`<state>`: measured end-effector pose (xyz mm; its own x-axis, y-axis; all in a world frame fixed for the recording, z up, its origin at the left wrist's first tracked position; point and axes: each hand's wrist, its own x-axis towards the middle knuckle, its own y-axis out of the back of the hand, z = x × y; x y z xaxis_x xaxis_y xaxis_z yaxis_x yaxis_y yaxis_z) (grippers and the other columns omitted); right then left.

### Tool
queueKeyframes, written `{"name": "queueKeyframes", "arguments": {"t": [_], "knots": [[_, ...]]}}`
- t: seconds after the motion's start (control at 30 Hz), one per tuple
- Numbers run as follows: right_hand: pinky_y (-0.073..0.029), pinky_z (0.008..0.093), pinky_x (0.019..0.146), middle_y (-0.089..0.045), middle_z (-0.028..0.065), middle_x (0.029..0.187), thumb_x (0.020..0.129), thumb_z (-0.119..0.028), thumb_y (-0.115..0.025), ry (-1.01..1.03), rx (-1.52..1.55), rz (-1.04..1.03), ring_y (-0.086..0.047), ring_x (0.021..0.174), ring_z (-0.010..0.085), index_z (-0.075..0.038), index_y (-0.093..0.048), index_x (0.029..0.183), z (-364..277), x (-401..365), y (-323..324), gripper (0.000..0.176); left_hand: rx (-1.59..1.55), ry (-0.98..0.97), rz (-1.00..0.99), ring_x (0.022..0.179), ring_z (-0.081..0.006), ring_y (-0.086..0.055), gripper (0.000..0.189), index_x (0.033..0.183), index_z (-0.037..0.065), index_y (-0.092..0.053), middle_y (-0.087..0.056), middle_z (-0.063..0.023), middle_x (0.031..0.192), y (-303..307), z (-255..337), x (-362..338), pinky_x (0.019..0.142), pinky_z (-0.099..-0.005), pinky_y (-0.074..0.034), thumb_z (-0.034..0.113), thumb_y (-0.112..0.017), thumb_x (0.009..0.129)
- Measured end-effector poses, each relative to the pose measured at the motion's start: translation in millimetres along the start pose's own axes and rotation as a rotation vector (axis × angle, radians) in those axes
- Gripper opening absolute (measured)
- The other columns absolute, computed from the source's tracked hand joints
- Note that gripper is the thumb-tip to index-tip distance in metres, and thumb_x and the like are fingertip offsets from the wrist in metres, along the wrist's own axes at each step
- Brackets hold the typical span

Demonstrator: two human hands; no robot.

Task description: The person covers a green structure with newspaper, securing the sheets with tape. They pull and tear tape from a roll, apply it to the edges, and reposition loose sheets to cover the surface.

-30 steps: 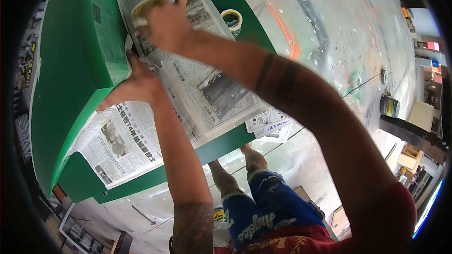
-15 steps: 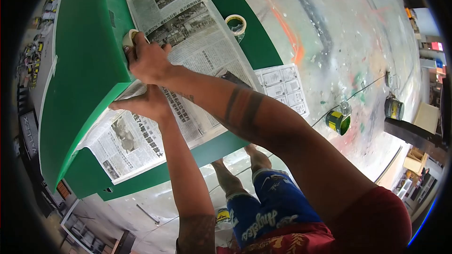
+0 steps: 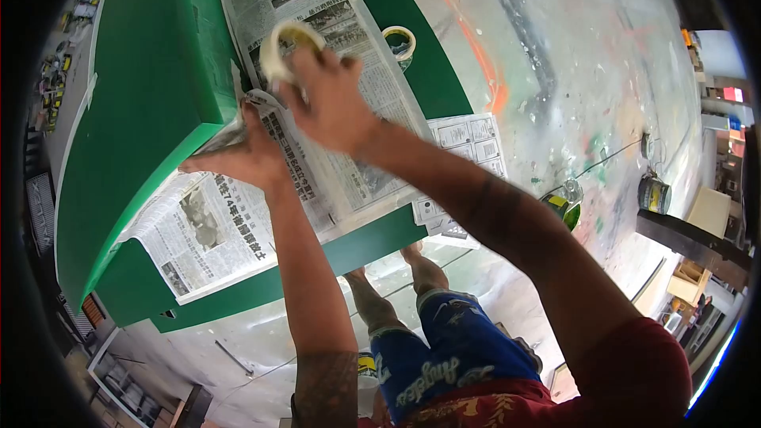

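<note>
Now the right hand [image 3: 333, 107] holds a pale round roll of sticky tape [image 3: 277, 43] over the printed newspaper sheets [image 3: 317, 8] on the big green painted box [image 3: 151, 87]. Its fingers are wrapped tight around the roll. The left hand [image 3: 238, 157] lies flat with its fingers stretched out, pressing paper down at the box's front edge. If that hand slips, the paper could slide and the tape could wrinkle. The roll sits just above the left fingers.

Script lettering "Angeles" across blue shorts [image 3: 460, 341]; Chinese headline, numeral "4" legible, on newspaper [image 3: 198, 238]; remaining print unreadable.
</note>
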<state>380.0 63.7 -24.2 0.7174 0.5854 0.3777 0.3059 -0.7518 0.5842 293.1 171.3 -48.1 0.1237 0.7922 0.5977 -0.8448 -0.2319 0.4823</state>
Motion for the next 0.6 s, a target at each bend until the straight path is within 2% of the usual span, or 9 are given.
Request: {"name": "queueKeyframes", "arguments": {"t": [0.07, 0.13, 0.27, 0.37, 0.43, 0.5, 0.53, 0.57, 0.6], "knots": [[-0.03, 0.0562, 0.09, -0.07, 0.0095, 0.102, 0.098, -0.025, -0.066, 0.043, 0.007, -0.044, -0.057, 0.107, 0.0351, -0.011, -0.056, 0.12, -9, -35, -5, 0.029, -0.129, -0.026, 0.003, 0.136, -0.0403, -0.038, 0.112, 0.149, -0.012, -0.015, -0.035, -0.0259, 0.139, -1, -2, 0, 0.121, -0.0535, -0.026, 0.012, -0.094, 0.073], [-0.03, 0.0585, 0.091, -0.068, 0.0146, 0.106, 0.098, -0.024, -0.065, 0.198, -0.005, -0.132, -0.054, 0.114, 0.0371, -0.009, -0.054, 0.118, -12, -52, -7, 0.028, -0.194, 0.021, -0.038, 0.135, -0.0398, -0.04, 0.112, 0.149, -0.011, -0.016, -0.037, -0.0248, 0.138, 4, 1, 2, 0.121, -0.0518, -0.027, 0.011, -0.094, 0.073], [-0.029, 0.0576, 0.091, -0.069, 0.0116, 0.108, 0.098, -0.024, -0.067, 0.179, -0.044, -0.128, -0.055, 0.113, 0.0367, -0.009, -0.053, 0.118, -4, -54, -15, 0.028, -0.235, 0.046, -0.109, 0.133, -0.0388, -0.044, 0.115, 0.15, -0.01, -0.015, -0.039, -0.0229, 0.14, 18, -2, 2, 0.121, -0.049, -0.029, 0.012, -0.096, 0.071], [-0.029, 0.0562, 0.091, -0.07, 0.0091, 0.109, 0.097, -0.024, -0.069, 0.107, 0.013, -0.193, -0.056, 0.11, 0.0344, -0.01, -0.055, 0.116, -6, -55, 8, 0.028, -0.115, 0.048, -0.1, 0.138, -0.04, -0.04, 0.122, 0.153, -0.011, -0.012, -0.036, -0.0255, 0.144, 22, -2, 4, 0.122, -0.0503, -0.028, 0.012, -0.097, 0.069], [-0.029, 0.0545, 0.092, -0.069, 0.007, 0.107, 0.096, -0.023, -0.07, 0.036, 0.065, -0.156, -0.058, 0.108, 0.0317, -0.01, -0.056, 0.113, -10, -68, 36, 0.026, -0.063, 0.074, -0.066, 0.141, -0.0421, -0.037, 0.128, 0.155, -0.011, -0.006, -0.033, -0.0276, 0.146, 11, -10, -1, 0.124, -0.0508, -0.026, 0.012, -0.098, 0.069], [-0.031, 0.0506, 0.095, -0.068, 0.0086, 0.107, 0.097, -0.017, -0.07, -0.009, 0.076, -0.181, -0.062, 0.103, 0.0333, -0.01, -0.058, 0.115, -10, -91, 67, 0.023, 0.105, 0.187, -0.044, 0.15, -0.0453, -0.026, 0.135, 0.157, -0.011, 0.002, -0.022, -0.0334, 0.156, -1, -20, -6, 0.127, -0.0499, -0.021, 0.016, -0.098, 0.07], [-0.032, 0.05, 0.096, -0.068, 0.0086, 0.107, 0.097, -0.016, -0.071, -0.038, 0.074, -0.21, -0.062, 0.103, 0.0325, -0.009, -0.058, 0.115, -8, -105, 83, 0.023, -0.061, 0.146, -0.109, 0.157, -0.0487, -0.007, 0.146, 0.158, -0.011, 0.011, -0.002, -0.0398, 0.163, 8, -18, -3, 0.129, -0.0537, -0.013, 0.024, -0.099, 0.069], [-0.032, 0.049, 0.097, -0.068, 0.0083, 0.108, 0.096, -0.015, -0.071, -0.069, 0.049, -0.226, -0.063, 0.104, 0.0304, -0.009, -0.058, 0.117, -11, -116, 101, 0.025, -0.063, 0.152, -0.089, 0.157, -0.0487, -0.007, 0.146, 0.158, -0.011, 0.011, -0.002, -0.0398, 0.163, 10, -10, -4, 0.129, -0.0537, -0.013, 0.024, -0.099, 0.069], [-0.032, 0.0475, 0.097, -0.069, 0.0079, 0.106, 0.096, -0.015, -0.072, -0.099, 0.004, -0.233, -0.064, 0.103, 0.0278, -0.01, -0.059, 0.118, -13, -132, 117, 0.027, 0.003, 0.265, -0.164, 0.157, -0.0504, -0.001, 0.149, 0.157, -0.011, 0.013, 0.005, -0.0417, 0.163, 10, 3, -10, 0.129, -0.056, -0.01, 0.028, -0.1, 0.068]]}}
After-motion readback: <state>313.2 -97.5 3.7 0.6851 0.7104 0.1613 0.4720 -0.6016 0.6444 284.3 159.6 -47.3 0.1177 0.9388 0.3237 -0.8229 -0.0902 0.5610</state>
